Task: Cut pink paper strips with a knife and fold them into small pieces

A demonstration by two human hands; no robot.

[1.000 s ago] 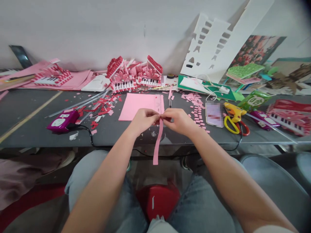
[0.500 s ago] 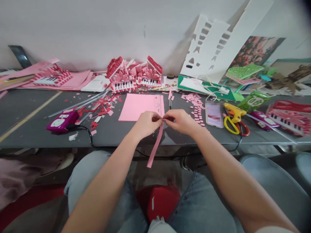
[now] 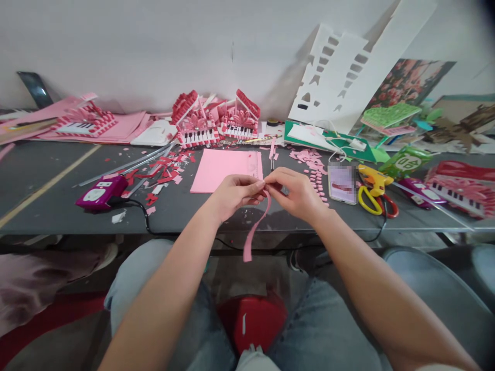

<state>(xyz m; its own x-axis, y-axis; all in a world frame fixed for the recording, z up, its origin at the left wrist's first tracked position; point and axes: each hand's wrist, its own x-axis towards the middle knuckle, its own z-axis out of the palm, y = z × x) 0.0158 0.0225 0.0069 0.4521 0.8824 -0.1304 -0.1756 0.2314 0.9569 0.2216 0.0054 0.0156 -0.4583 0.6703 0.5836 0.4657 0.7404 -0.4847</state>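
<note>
My left hand [image 3: 234, 194] and my right hand [image 3: 294, 195] meet fingertip to fingertip above the front edge of the dark table [image 3: 58, 206]. Both pinch the top end of a long pink paper strip [image 3: 255, 230], which curves down and hangs off the edge toward my lap. Just behind my hands lies a flat pink paper sheet [image 3: 224, 169]. A row of small pink paper pieces [image 3: 317, 181] lies to the right of my right hand.
Paper piano models [image 3: 214, 123] stand at the back by the wall. A purple device [image 3: 101, 191] with a black cord lies at the left among red scraps. A phone [image 3: 342, 183], yellow scissors [image 3: 369, 198] and a glue gun [image 3: 374, 178] lie at the right. White cut foam board [image 3: 332, 72] leans on the wall.
My hands have shifted slightly up and right. The strip's hanging part now bows in a curve instead of dropping straight, and its lower end sits a little higher.
</note>
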